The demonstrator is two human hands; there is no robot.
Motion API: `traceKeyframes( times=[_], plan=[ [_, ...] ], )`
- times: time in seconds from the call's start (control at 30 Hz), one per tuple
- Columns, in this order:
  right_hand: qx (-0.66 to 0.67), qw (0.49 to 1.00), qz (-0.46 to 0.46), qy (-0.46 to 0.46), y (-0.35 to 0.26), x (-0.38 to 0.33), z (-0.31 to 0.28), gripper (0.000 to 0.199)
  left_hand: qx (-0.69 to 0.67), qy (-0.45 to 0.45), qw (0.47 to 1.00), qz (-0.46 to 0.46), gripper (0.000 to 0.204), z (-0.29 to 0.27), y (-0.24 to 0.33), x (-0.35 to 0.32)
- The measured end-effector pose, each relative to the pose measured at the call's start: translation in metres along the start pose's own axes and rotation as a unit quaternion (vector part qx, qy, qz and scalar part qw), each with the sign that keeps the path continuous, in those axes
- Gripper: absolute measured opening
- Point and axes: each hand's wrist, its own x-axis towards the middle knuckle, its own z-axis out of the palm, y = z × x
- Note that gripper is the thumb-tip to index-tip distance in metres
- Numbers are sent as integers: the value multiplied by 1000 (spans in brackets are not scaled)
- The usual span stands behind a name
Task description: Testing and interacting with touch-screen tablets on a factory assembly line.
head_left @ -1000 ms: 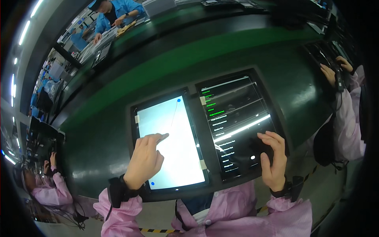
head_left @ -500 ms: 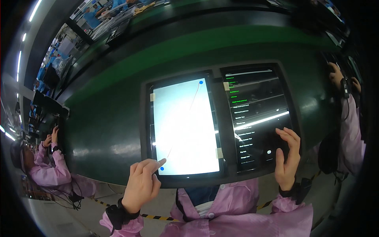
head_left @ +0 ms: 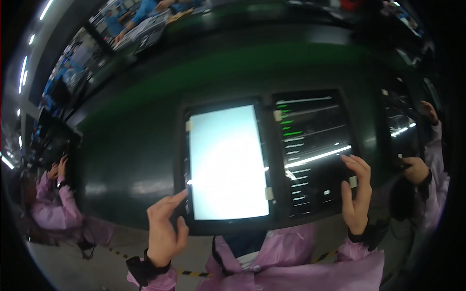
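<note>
Tablets sit side by side in a dark holder near the front edge of the green worktop (head_left: 126, 160). Our left hand (head_left: 164, 233), gripping nothing, points a finger at the lower left corner of the white tablet (head_left: 227, 162), ready to touch. Our right hand (head_left: 357, 194) hovers with loose fingers over the dark tablet (head_left: 313, 150).

Left tablet (head_left: 227, 162): I log a plain white glowing screen in a black frame; 3 pale tape tabs at its edges; right tablet (head_left: 313, 150): black screen with rows of green and white lines and 1 bright white streak of reflected light; table (head_left: 131, 145): dark glossy green; my sleeves (head_left: 291, 264): pink-lilac, with black cuffs (head_left: 145, 266); floor (head_left: 77, 266): grey, with a yellow-and-black striped tape (head_left: 194, 274); neighbouring workers' smocks: pink (head_left: 51, 208).
</note>
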Motion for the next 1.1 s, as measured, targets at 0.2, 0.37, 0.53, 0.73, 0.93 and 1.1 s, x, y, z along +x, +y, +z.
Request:
traceKeyframes(
  times=[0.2, 0.37, 0.53, 0.73, 0.93, 1.1],
  plan=[
    [-17, 998, -24, -62, 4, 70, 2, 35, 12, 73, 997, 8, 46, 22, -26, 54],
    [-25, 993, -37, -113, 24, 73, 20, 29, -1, 72, 997, 3, 44, 43, -39, 66],
    [-37, 994, -30, -102, 23, 69, 23, 28, -12, 66, 998, 5, 44, 39, -43, 65],
    [-104, 987, -62, -106, 19, 67, 23, 25, -6, 55, 998, 3, 47, 38, -44, 66],
    [14, 999, -25, 44, 37, 67, 23, 22, -17, 101, 995, 4, 52, 45, -40, 67],
    [-38, 998, -51, 13, 45, 67, 23, 25, -29, 95, 995, 0, 54, 46, -43, 66]
  ],
)
